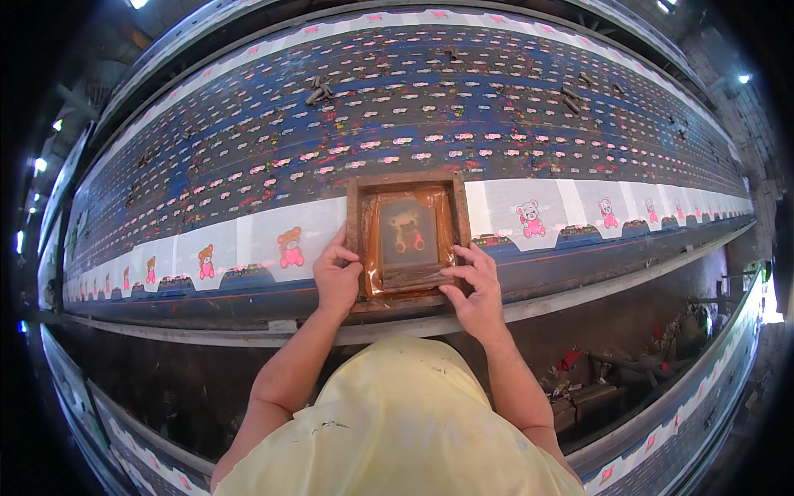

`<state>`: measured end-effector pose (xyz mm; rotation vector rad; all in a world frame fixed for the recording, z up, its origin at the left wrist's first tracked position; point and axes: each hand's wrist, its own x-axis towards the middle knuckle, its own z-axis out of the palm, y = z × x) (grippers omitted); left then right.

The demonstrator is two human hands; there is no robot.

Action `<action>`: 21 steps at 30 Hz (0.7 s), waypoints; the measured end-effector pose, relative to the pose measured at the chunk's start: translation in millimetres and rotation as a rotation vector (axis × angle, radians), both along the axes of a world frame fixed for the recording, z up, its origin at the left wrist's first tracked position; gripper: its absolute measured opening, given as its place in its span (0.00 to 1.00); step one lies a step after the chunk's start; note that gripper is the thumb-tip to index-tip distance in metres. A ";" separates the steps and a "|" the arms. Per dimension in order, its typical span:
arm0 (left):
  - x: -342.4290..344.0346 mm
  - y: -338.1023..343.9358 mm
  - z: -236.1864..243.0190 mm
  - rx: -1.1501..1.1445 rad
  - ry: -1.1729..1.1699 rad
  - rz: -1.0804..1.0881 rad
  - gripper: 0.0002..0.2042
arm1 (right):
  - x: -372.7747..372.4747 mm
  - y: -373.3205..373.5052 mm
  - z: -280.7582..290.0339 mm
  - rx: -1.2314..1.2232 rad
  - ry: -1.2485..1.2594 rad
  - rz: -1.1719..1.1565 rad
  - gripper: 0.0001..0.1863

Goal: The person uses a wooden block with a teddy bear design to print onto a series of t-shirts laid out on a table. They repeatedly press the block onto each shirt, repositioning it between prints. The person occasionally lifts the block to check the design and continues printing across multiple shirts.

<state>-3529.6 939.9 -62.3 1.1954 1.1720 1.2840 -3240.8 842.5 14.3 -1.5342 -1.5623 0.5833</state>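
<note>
A wooden screen-printing frame (354, 217) lies on the long table in front of me, over the white cloth strip. Brown tape lines its inside, and a bear outline shows on the mesh (411, 227). My left hand (335, 277) is closed on the frame's left side, fingers curled at the lower edge. Inside the frame's near end lies a squeegee (405, 278), a flat brown strip set crosswise. My right hand (480, 291) has its thumb and a finger around the squeegee's right end, while other fingers touch the frame's right rim.
Brown-and-pink bears (289, 248) are printed on the cloth to the left; bears at right (529, 219) are white and pink. Rows of small coloured marks cover the dark tabletop (397, 99). Dark bits (318, 91) lie farther back. Another printed table (662, 438) stands behind at right.
</note>
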 end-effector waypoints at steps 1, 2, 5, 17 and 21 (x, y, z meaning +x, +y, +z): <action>5.9 -1.6 -0.4 -0.062 -0.056 0.002 0.12 | 6.1 0.0 0.5 0.004 -0.004 0.018 0.21; 9.3 -2.5 -0.1 -0.077 -0.065 0.000 0.13 | 11.4 -0.3 1.3 0.005 -0.004 0.035 0.21; 12.3 5.7 0.0 -0.105 -0.113 -0.004 0.14 | 24.6 9.3 0.9 0.042 -0.031 0.111 0.21; 24.9 4.7 5.0 -0.160 -0.146 -0.001 0.14 | 10.8 27.0 31.4 0.122 -0.456 0.452 0.20; 24.5 4.2 -1.9 -0.142 -0.081 0.027 0.12 | 7.1 39.5 49.1 -0.008 -0.583 0.562 0.20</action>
